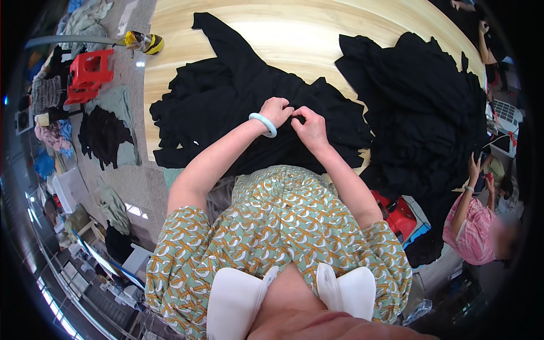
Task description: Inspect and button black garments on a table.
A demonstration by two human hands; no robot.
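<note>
- Two forearms came up from the lower edge over a patterned green blouse (277, 226) and met at the near middle of the table (294, 34).
- Left hand (276, 111), with a pale bangle (263, 124) on the wrist, was curled into a pinch, fingertips closed on a fold of the black garment (243, 96).
- Right hand (310, 126) sat just beside it, knuckles up and fingers bent, nipping the same fold; the two hands touched at the fingertips.
- Both wrists were bent down and the elbows spread outward, a pose that seemed to suit close, fine work on one small spot of the cloth.
- That garment lay spread flat on the table right in front of the person, one long part running away toward the far left, likely laid out so that the worked spot stayed taut and in reach.
- To the right, a heaped pile of black clothes (419, 107) covered the table's right end and hung over its edge, touching or nearly touching the spread garment.
- Nearby on the right, another person in a pink striped top (469, 229) sat low beside a red crate (399, 215).
- Farther left on the floor stood a red stool (88, 73), with loose clothing scattered around it.
</note>
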